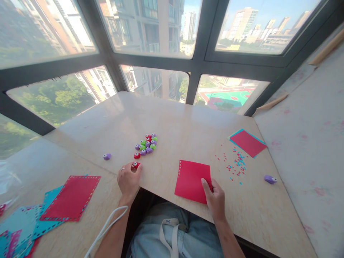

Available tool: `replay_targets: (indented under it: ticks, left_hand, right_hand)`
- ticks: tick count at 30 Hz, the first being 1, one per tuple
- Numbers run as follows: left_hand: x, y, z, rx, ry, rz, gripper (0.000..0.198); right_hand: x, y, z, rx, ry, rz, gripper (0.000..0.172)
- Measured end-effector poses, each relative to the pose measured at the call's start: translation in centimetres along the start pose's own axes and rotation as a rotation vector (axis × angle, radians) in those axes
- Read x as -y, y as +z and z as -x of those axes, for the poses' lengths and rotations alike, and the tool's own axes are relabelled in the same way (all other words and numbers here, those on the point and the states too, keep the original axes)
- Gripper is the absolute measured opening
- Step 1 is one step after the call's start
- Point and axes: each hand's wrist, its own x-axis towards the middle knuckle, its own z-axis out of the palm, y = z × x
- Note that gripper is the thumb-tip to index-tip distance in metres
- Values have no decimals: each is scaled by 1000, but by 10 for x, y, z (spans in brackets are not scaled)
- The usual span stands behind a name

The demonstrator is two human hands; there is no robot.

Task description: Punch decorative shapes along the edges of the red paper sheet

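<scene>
My left hand (128,181) rests near the table's front edge, its thumb and fingers closed around a small red paper punch (136,165). A square sheet of red paper (191,182) is pinched at its right side by my right hand (215,200), thumb on top and fingers underneath. Small holes run down part of the sheet's left edge, from the top corner. Just beyond my left hand lies another red punch (137,155), beside a cluster of purple, green and red punches (146,144).
One purple punch (106,156) sits apart at left, another (270,179) at far right. Red and blue paper dots (238,163) are scattered near stacked paper (248,142). Hole-edged sheets (71,199) pile up at left. Windows (156,82) and a papered wall (309,150) border the table.
</scene>
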Motion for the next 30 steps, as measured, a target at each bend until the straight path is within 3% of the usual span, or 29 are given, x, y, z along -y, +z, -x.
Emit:
replay_targets:
  ticks: [10, 16, 20, 25, 30]
  left_hand:
    - [-1, 9, 2, 12, 122, 58, 34]
    - [-12, 10, 6, 52, 106, 222, 45]
    - [-20, 15, 11, 79, 129, 279, 40]
    - [-31, 22, 15, 235, 165, 479, 37]
    - [-54, 27, 22, 432, 333, 602, 32]
  right_hand:
    - [-4, 0, 1, 19, 21, -33, 34]
    - [-4, -1, 0, 31, 31, -16, 35]
    - [-5, -1, 0, 17, 37, 3, 35]
    - [-5, -1, -1, 24, 69, -64, 33]
    - [-3, -4, -5, 9, 101, -133, 33]
